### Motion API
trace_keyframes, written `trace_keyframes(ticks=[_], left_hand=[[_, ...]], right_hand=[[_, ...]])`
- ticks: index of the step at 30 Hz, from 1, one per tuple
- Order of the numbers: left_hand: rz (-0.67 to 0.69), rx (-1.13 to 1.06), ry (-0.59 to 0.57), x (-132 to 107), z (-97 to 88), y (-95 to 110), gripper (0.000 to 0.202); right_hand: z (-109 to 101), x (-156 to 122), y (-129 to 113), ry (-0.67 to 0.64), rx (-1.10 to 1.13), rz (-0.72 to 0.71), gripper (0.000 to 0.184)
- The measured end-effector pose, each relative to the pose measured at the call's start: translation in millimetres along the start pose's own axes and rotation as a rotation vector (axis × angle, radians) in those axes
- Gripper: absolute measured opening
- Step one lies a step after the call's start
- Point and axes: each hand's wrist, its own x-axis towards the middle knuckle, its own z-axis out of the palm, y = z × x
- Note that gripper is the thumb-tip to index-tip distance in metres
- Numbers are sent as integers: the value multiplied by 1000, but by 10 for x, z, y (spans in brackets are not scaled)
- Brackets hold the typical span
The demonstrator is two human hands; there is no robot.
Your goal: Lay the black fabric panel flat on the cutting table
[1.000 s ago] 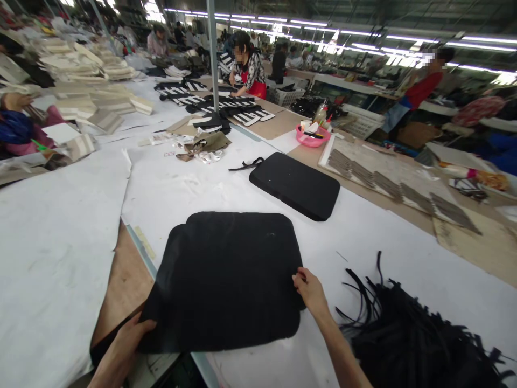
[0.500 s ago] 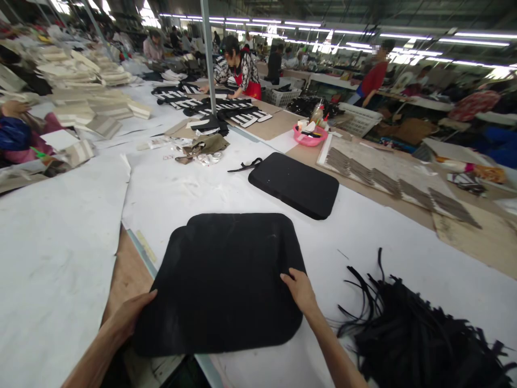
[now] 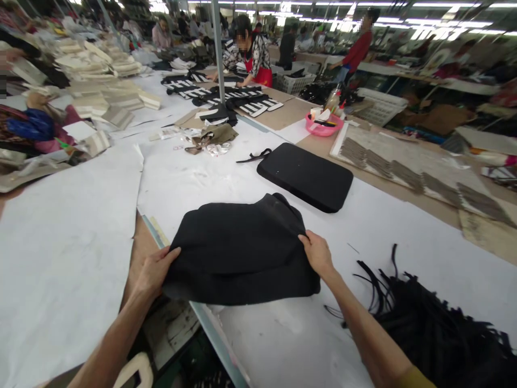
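A stack of black fabric panels point(image 3: 242, 248) with rounded corners lies on the white-covered table point(image 3: 194, 178) in front of me. My left hand point(image 3: 155, 272) grips its near left edge, fingers curled on the cloth. My right hand point(image 3: 319, 253) pinches the right edge. The panels are bunched and lifted at the near side, their far part still resting on the table.
A black pad point(image 3: 306, 176) lies just beyond, with a loose strap point(image 3: 254, 157). A heap of black strips point(image 3: 436, 328) sits at my right. A pink basket point(image 3: 323, 124), grey pieces on a board point(image 3: 404, 172) and stacked cream parts point(image 3: 92, 81) lie farther off. Other people work at the back.
Both hands have taken hold of the panels' side edges and pulled them up and together, so the flat stack now bunches. The camera has shifted slightly.
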Motion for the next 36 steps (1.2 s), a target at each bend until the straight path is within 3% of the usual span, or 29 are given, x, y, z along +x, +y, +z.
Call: trace_keyframes(ticks=[4, 10, 15, 25, 28, 31, 34, 36], left_hand=[[-45, -86, -51, 37, 250, -69, 36], [-119, 58, -15, 124, 461, -459, 25], [-85, 195, 20, 165, 418, -627, 24], [-34, 362, 26, 306, 363, -599, 23], [-50, 369, 1, 267, 332, -553, 23], [-79, 341, -62, 130, 276, -493, 23], [-167, 260, -119, -48, 213, -468, 23], [-216, 217, -114, -132, 188, -469, 26]], right_hand=[[38, 159, 306, -50, 58, 70, 27], [280, 121, 584, -118, 105, 124, 25], [383, 68, 643, -112, 143, 109, 25], [421, 131, 522, -127, 161, 156, 27], [348, 92, 557, -189, 199, 268, 31], [237, -69, 634, -332, 374, 404, 32], [174, -300, 697, -467, 593, 476, 26], [171, -417, 716, -484, 663, 490, 19]])
